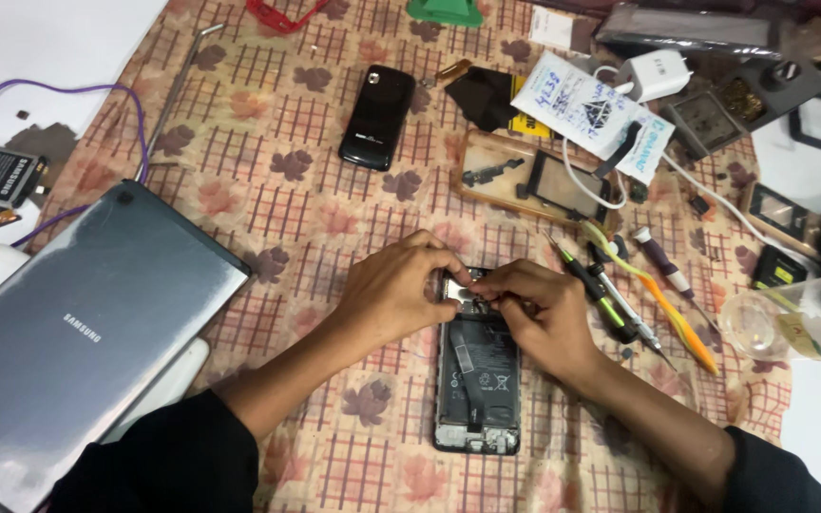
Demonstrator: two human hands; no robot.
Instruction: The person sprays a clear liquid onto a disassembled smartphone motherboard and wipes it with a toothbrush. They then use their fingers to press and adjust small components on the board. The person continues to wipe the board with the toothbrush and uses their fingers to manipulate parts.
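An opened smartphone lies face down on the patterned cloth, its back cover off and its battery and ribbon cable exposed. My left hand pinches at the phone's top edge with fingertips pressed on a small metal part. My right hand meets it from the right, fingertips on the same top area. What lies between the fingertips is mostly hidden.
A grey tablet lies at the left, back up. A black phone sits further up. Screwdrivers and an orange pry tool lie to the right, near a clear bottle. A wooden tray, charger and loose parts crowd the top right.
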